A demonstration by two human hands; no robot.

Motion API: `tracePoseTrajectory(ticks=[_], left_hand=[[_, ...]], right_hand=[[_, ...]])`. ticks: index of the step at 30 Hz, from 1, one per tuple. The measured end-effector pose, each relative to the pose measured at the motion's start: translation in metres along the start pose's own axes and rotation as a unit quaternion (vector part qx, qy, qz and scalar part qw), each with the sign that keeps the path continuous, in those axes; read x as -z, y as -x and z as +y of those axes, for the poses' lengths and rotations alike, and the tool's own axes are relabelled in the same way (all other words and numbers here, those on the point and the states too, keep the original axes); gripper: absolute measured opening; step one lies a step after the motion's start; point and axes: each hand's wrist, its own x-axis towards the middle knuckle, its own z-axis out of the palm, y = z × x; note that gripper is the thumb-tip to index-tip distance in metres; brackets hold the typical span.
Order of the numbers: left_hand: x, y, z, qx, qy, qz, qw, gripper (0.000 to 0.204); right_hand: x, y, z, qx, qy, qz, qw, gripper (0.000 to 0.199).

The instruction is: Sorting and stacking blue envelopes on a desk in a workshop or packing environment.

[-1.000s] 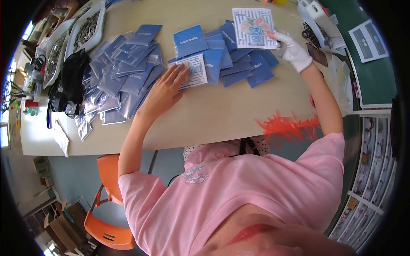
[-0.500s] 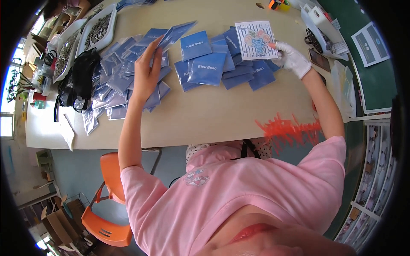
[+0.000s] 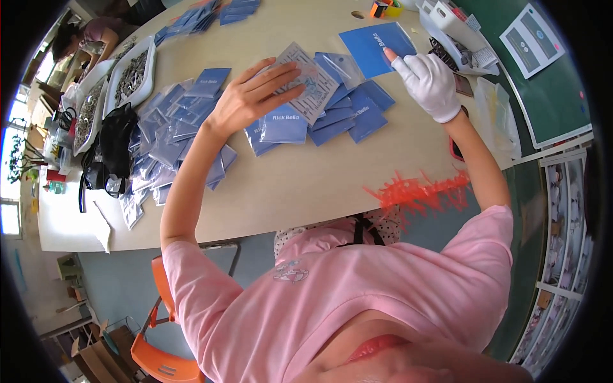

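My bare left hand (image 3: 246, 96) grips a clear packet with a white printed card (image 3: 310, 80) and holds it over a heap of blue packets (image 3: 332, 118) in the middle of the beige table (image 3: 300, 185). My right hand (image 3: 431, 83) wears a white glove. It pinches the lower edge of a larger blue packet (image 3: 373, 41) farther back on the table. The two hands are about a hand's width apart.
A second, wider heap of blue and clear packets (image 3: 169, 150) lies to the left, beside a black bag (image 3: 112, 150) and white trays of small metal parts (image 3: 131, 73). Red plastic strips (image 3: 415, 191) hang at the table's near edge. Another person (image 3: 89, 35) sits far left. An orange chair (image 3: 159, 357) stands below.
My left hand lifted a packet from the left heap and carried it right toward the middle heap. My right hand moved from the white printed card onto a blue packet.
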Motion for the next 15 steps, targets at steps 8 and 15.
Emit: tracePoseTrajectory(ticks=[8, 15], left_hand=[[0.032, 0.012, 0.0, 0.144, 0.19, -0.014, 0.971, 0.03], [0.029, -0.009, -0.036, 0.276, 0.354, -0.283, 0.847, 0.028]], right_hand=[[-0.012, -0.022, -0.018, -0.091, -0.07, -0.036, 0.993, 0.038], [-0.041, -0.003, -0.083, -0.157, -0.349, -0.289, 0.877, 0.048]])
